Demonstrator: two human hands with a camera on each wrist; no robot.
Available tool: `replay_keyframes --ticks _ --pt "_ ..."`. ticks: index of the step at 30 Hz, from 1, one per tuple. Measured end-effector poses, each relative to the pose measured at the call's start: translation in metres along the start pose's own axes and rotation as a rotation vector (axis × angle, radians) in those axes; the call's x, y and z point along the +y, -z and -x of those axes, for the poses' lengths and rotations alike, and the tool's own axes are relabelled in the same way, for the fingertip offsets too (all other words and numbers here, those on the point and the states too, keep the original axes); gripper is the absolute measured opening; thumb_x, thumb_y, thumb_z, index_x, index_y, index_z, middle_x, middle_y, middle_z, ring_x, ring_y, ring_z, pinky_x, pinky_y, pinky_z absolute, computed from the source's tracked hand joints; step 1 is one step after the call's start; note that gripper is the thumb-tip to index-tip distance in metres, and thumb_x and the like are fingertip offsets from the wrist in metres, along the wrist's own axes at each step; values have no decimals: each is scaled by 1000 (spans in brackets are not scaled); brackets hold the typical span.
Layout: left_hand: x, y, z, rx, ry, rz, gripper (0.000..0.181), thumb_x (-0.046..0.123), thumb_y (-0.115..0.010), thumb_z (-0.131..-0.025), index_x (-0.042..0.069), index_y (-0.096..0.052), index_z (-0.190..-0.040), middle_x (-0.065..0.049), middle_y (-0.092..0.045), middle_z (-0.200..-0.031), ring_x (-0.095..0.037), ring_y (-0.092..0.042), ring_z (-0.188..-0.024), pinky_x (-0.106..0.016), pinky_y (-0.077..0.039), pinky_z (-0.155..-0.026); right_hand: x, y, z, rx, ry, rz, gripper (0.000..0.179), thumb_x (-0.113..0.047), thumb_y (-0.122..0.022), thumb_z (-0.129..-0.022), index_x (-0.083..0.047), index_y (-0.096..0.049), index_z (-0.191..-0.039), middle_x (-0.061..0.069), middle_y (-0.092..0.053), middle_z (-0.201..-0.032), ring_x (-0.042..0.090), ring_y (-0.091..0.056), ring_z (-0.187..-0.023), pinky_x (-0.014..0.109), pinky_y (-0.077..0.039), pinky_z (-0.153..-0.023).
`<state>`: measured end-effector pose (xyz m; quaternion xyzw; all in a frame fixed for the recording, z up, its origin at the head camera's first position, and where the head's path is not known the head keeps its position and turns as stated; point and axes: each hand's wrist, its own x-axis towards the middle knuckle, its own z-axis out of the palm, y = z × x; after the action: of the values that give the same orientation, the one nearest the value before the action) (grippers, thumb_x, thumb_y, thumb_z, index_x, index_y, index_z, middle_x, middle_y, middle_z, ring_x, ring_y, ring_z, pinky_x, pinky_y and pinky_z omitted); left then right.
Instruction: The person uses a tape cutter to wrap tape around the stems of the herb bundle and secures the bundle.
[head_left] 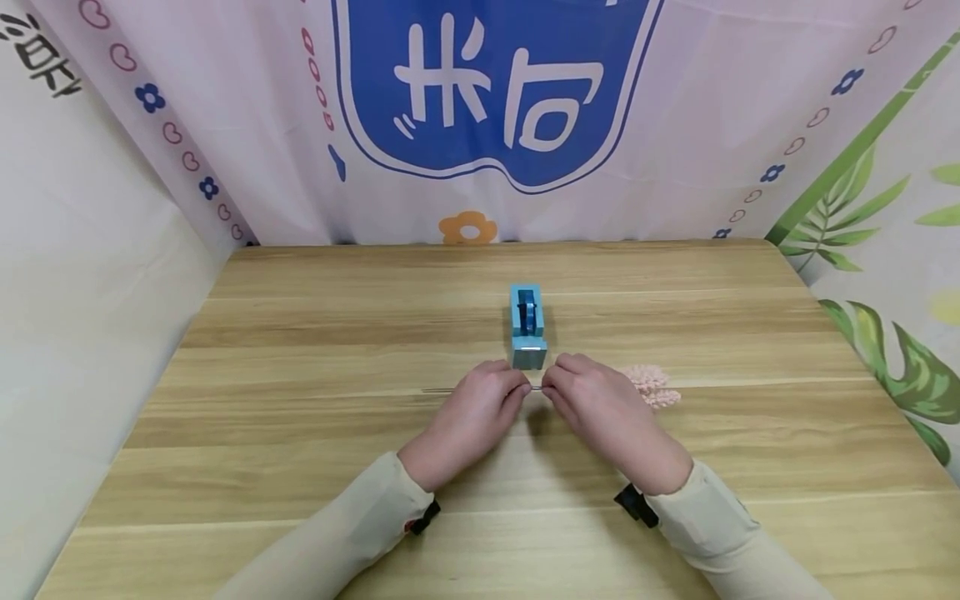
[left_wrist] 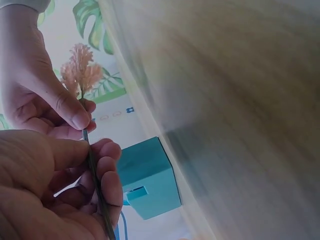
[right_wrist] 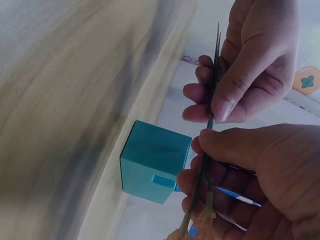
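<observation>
Flower stems run through left grip and right grip, blossoms rightmost.

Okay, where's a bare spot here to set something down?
Bare tabletop lies left of the stems and right of the pink flowers. The middle is crowded: the left hand and right hand grip the stems near the tape dispenser.

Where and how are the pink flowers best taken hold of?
Best by the bare stems, pinched near their middle between thumb and fingers, probably from the person's side. They are thin and run left to right, while the fluffy flower heads at the right end look easily crushed. The tape dispenser stands just beyond, likely hindering a far approach.
</observation>
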<state>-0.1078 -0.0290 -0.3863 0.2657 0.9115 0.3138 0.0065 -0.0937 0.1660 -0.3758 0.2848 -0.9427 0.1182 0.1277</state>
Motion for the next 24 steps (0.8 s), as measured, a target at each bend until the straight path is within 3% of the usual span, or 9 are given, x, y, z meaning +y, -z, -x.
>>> replay_keyframes --ticks 5,11,16,20,24 --pt "-3 -1 -2 12 -18 1 15 12 -66 -104 5 -79 -102 -3 -71 -91 -13 -58 -80 -25 -52 -73 0 -1 1 6 -26 -21 5 -16 -75 -98 -14 -74 -93 -5 -68 -86 11 -63 -78 29 -56 -68" --pt "-4 -2 -3 45 -39 20 12 10 -67 -102 5 -78 -99 -3 -72 -92 -13 -60 -83 -28 -52 -75 0 -2 0 -4 -34 -29 5 -15 -75 -97 -13 -72 -95 -5 -64 -84 7 -55 -69 23 -49 -60" --pt "-5 -4 -3 72 -50 11 10 8 -69 -101 5 -77 -97 -4 -72 -93 -15 -63 -85 -30 -54 -78 1 -3 0 -16 -18 -20 5 -16 -73 -99 -10 -75 -99 -3 -66 -87 10 -60 -75 25 -53 -64" --pt "-5 -4 -4 69 -38 8 10 9 -68 -101 6 -77 -99 -4 -73 -95 -16 -64 -87 -31 -55 -79 2 -2 -2 -8 5 1 6 -16 -72 -100 -11 -76 -97 -2 -68 -88 13 -63 -80 28 -57 -69" --pt "-4 -3 -6 39 -28 1 13 11 -66 -103 4 -77 -102 -6 -74 -94 -17 -64 -86 -32 -56 -78 1 -1 -6 -15 -4 -1 6 -16 -73 -99 -12 -75 -95 -3 -68 -86 11 -61 -76 27 -55 -67"
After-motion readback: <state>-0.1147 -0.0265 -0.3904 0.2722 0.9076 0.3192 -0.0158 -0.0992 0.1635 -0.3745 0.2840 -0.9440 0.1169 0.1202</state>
